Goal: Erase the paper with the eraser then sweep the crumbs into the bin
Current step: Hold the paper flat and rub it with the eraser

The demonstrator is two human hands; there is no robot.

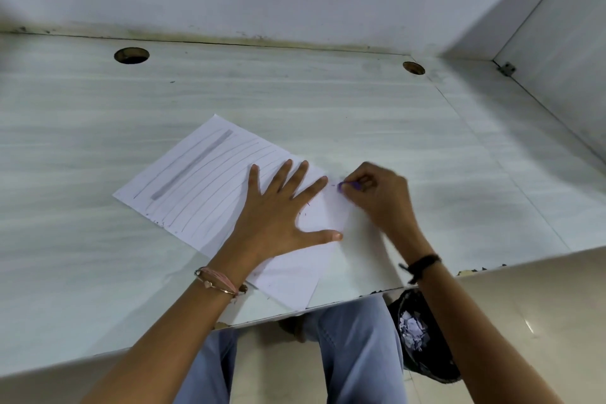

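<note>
From the head camera I look down on a pale counter [360, 115] with the lined paper [210, 180] lying skewed across it, its near corner close to the front edge. My left hand [278, 207] lies flat on the sheet's right half. Its grip is fully apart, with the fingers straight and splayed and the thumb stretched out toward the right edge, pressing the paper down. My right hand [377, 193] is just beside it, blurred, with its grip drawn together. The fingers are curled and pinch the small purple eraser [349, 186], whose tip meets the paper at its right edge, near the left index fingertip. A broad grey band [193, 164] of pencil runs along the far left part of the sheet. A few dark crumbs [303, 213] sit on the paper between my thumb and fingers. The bin [423, 334], black with torn white scraps inside, stands on the floor below the counter's front edge, under my right forearm.
</note>
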